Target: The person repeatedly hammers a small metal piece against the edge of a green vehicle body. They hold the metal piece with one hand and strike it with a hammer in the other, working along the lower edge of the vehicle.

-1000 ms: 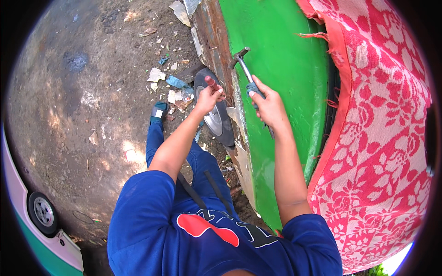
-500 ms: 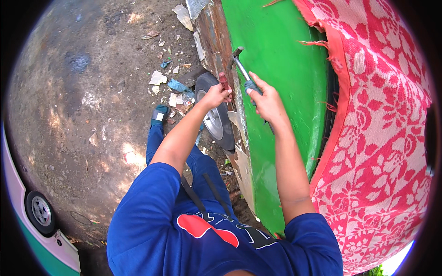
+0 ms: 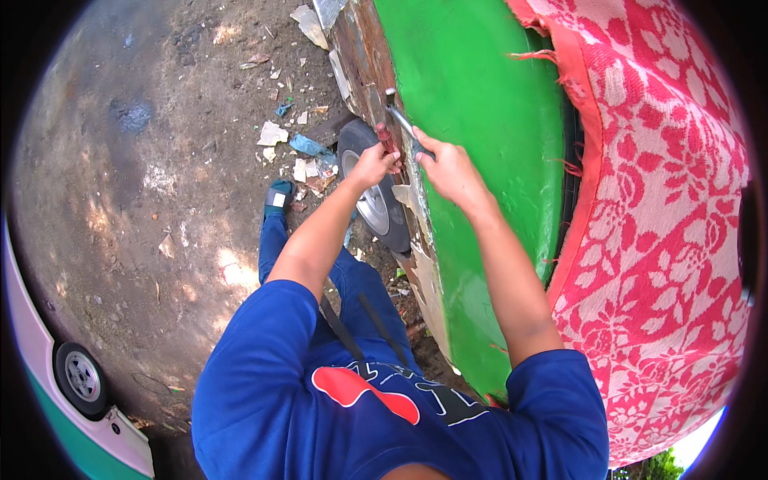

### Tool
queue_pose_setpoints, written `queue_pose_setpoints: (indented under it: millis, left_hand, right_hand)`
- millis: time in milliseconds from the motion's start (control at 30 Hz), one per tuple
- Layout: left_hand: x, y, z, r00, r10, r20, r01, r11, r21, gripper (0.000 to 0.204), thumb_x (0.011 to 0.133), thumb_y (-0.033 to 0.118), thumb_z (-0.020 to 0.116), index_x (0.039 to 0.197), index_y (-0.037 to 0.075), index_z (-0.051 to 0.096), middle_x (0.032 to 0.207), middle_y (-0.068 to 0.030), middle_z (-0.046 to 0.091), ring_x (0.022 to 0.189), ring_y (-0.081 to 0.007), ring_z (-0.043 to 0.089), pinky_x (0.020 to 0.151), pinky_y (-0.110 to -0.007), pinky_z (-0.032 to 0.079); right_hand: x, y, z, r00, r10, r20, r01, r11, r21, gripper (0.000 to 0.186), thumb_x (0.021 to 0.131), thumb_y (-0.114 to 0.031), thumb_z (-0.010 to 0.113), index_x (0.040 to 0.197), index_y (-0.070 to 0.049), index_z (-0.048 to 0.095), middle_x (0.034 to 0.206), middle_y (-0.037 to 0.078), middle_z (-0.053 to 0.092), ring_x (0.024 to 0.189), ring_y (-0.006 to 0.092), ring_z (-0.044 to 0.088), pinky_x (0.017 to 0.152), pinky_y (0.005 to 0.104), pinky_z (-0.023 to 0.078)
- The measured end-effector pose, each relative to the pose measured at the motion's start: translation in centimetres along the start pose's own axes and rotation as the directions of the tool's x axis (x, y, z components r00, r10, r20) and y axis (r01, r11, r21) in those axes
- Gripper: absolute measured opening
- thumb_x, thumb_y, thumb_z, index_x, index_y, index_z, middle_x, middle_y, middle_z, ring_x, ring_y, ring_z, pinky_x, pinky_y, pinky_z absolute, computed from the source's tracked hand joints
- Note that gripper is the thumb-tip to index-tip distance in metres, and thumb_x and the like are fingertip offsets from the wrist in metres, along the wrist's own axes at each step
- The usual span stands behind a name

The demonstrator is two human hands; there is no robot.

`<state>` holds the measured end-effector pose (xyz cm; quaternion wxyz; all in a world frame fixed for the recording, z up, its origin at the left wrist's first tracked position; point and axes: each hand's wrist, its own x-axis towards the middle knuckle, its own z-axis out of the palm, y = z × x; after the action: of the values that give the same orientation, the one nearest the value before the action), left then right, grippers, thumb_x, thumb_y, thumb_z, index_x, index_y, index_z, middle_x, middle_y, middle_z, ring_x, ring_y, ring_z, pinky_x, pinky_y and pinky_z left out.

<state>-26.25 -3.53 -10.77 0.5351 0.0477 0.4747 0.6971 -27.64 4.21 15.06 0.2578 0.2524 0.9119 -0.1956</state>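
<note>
Left grip (image 3: 376, 165) is narrow, fingers wrapped round a reddish rod-like tool (image 3: 384, 133), its blunt round end poking up past the fist; lower part hidden by the hand. Right grip (image 3: 450, 170) is snug on a hammer (image 3: 401, 119), shiny smooth metal shaft, small dark head, most of the handle covered by the palm. Head sits just above the red tool's top (can't tell if they touch). Both tools are at the rusty edge (image 3: 365, 56) of a green panel (image 3: 488, 128), i.e. between the wheel (image 3: 372, 210) & the glossy, slightly curved paint. Edge is rough, brown & pitted; farther down, a pale flaky strip (image 3: 428, 298) w/ ragged outline.

Wheel = round, black rubber tyre w/ grey metal centre, partly tucked under the edge & partly behind the left forearm. To the right, a thick woven cloth (image 3: 656, 240), red-and-pale leaf pattern, frayed hem, drapes over & hides what's beneath. Ground (image 3: 160, 208) is bare, gritty dirt; pale flakes (image 3: 272, 134) & a crumpled blue scrap (image 3: 309, 146) lie near the tyre. Lower left: pink-and-green vehicle (image 3: 36, 320), well apart.
</note>
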Motion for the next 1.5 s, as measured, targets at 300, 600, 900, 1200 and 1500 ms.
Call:
queue_pose_setpoints:
  millis: [300,600,900,1200,1500]
  left_hand:
    - [-0.8,-0.9,1.7,0.999,0.042,0.017,-0.044,0.993,0.113,0.016,0.097,0.014,0.06,0.102,-0.001,0.058,0.088,-0.0064,0.066,0.077,-0.0143,0.065,0.071,-0.03,0.054]
    - [-3.2,-2.5,2.5,0.993,0.108,0.053,-0.105,0.993,-0.057,0.015,0.096,0.01,0.061,0.106,-0.001,0.059,0.089,-0.0037,0.064,0.081,-0.012,0.062,0.076,-0.031,0.052]
    - [-5.6,-2.0,1.3,0.99,0.143,0.002,-0.14,0.964,0.226,0.014,0.099,0.01,0.055,0.108,-0.001,0.058,0.1,-0.0065,0.065,0.097,-0.0164,0.065,0.089,-0.033,0.052]
    - [-5.0,0.0,1.9,0.99,0.139,-0.023,-0.137,0.986,0.094,0.013,0.099,0.01,0.056,0.108,0.001,0.057,0.1,-0.0053,0.066,0.093,-0.0153,0.066,0.085,-0.032,0.053]
    - [-2.7,0.7,1.4,0.996,0.089,0.023,-0.091,0.991,0.102,0.014,0.1,0.013,0.055,0.108,0.001,0.056,0.097,-0.0067,0.066,0.09,-0.0155,0.066,0.081,-0.032,0.056]
  right_hand:
    - [-1.0,2.6,2.3,0.929,-0.237,-0.285,0.243,0.97,-0.015,0.046,0.09,-0.014,0.059,0.137,-0.016,0.056,0.105,0.029,0.066,0.096,0.0406,0.066,0.088,0.0435,0.051]
    - [-4.7,3.5,3.1,0.983,-0.077,-0.167,0.082,0.996,0.021,0.048,0.091,-0.013,0.062,0.138,-0.015,0.054,0.122,0.023,0.064,0.112,0.0282,0.066,0.095,0.0334,0.049]
    - [-5.5,2.1,0.2,0.979,0.127,-0.161,-0.032,0.87,0.491,0.047,0.092,-0.013,0.061,0.138,-0.011,0.054,0.132,0.018,0.061,0.12,0.0243,0.061,0.1,0.0335,0.045]
    - [-7.2,3.3,-0.1,0.964,0.238,-0.117,-0.142,0.836,0.53,0.049,0.091,-0.013,0.062,0.14,-0.014,0.054,0.103,0.008,0.069,0.069,0.0119,0.058,0.066,0.0285,0.049]
    - [-7.0,3.2,-1.5,0.98,0.19,-0.059,-0.136,0.856,0.498,0.049,0.091,-0.013,0.061,0.14,-0.014,0.054,0.093,0.009,0.07,0.067,0.0139,0.061,0.065,0.0304,0.05]
